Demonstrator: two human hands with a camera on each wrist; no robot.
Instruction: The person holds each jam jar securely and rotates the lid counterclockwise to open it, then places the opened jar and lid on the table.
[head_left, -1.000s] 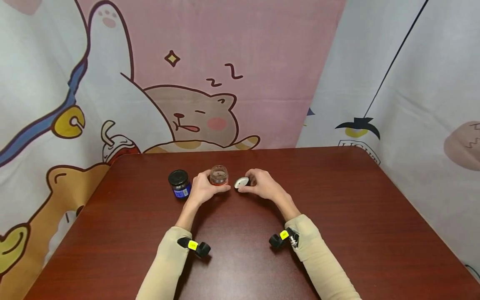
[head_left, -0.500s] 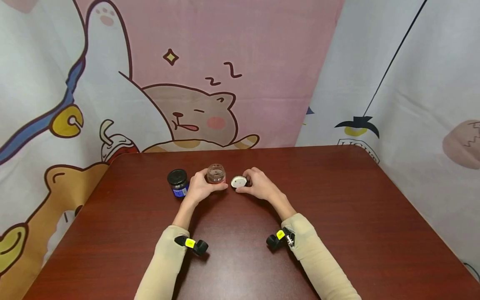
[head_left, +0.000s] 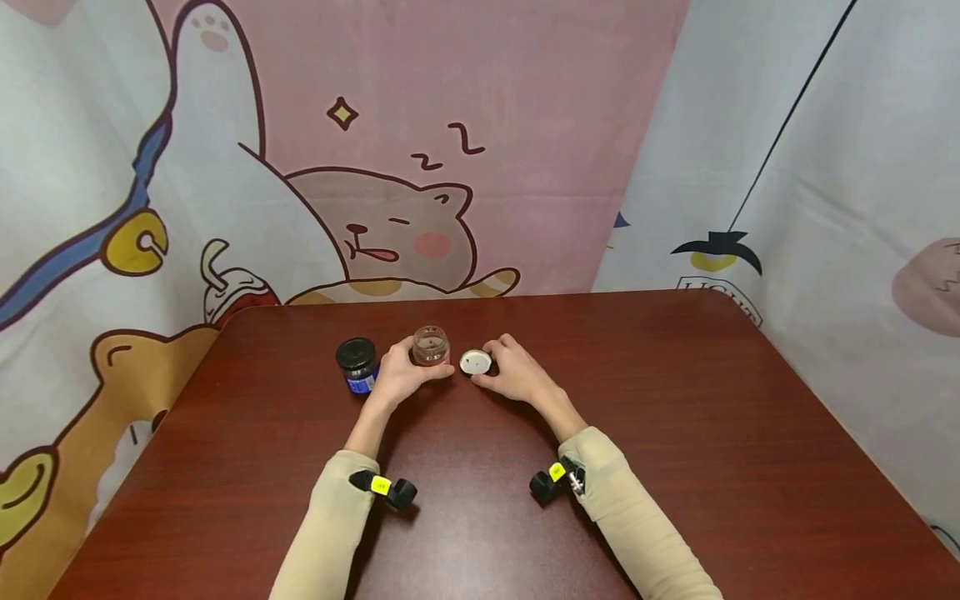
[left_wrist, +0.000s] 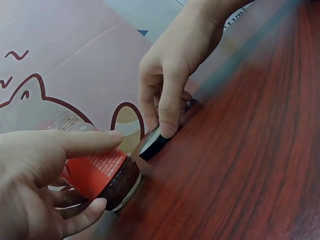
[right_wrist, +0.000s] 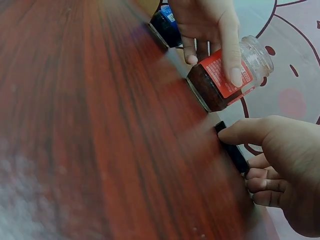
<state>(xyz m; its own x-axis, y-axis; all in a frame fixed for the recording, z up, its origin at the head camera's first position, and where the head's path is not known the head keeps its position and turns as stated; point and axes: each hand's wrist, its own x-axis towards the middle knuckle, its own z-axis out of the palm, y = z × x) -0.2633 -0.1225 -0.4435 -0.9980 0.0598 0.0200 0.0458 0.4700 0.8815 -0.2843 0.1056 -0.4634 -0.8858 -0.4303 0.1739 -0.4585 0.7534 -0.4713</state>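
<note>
1 glass jar [head_left: 431, 342], red label [left_wrist: 102, 171], gripped in L hand [head_left: 401, 373], blk white-lined lid [head_left: 475, 362] pinched in R hand [head_left: 517, 373]

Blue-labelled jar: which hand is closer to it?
Left. The left hand is just right of the blue-labelled jar, gripping the open jar; the right hand is farther right, beyond that jar, holding a lid.

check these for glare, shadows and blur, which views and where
Head: pale glare on the table between the left sleeve and right sleeve, shadows along both; left wrist: a hazy band blurs the table's far edge; right wrist: whitish glare at lower left, the red-labelled jar fairly sharp.
</note>
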